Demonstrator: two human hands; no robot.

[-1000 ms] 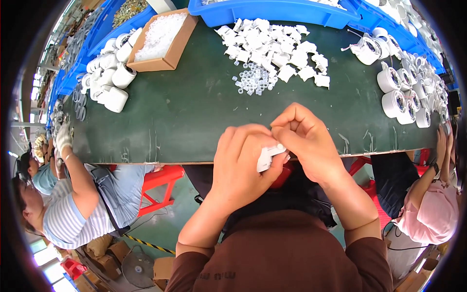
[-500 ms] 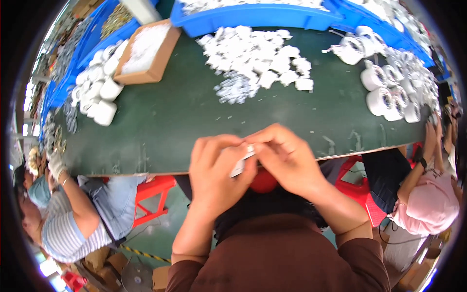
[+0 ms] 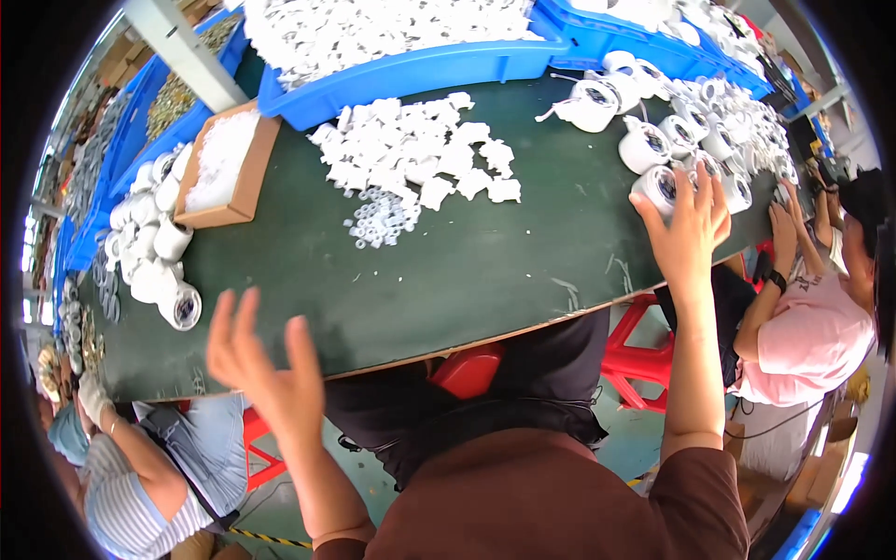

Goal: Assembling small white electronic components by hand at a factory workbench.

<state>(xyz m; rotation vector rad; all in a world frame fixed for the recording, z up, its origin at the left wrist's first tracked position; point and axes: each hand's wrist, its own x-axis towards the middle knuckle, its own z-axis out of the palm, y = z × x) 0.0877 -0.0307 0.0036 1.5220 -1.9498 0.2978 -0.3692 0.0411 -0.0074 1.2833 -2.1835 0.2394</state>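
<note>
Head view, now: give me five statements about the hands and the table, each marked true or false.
The right hand is at the white cylindrical parts, picture right. True.
The left hand grips a white part. False: it is open, with nothing visible in it.
Small translucent pieces lie at the near edge of the white heap. True.
The cardboard box stands right of that heap. False: it stands left.
The tray behind the heap is red. False: blue.
</note>
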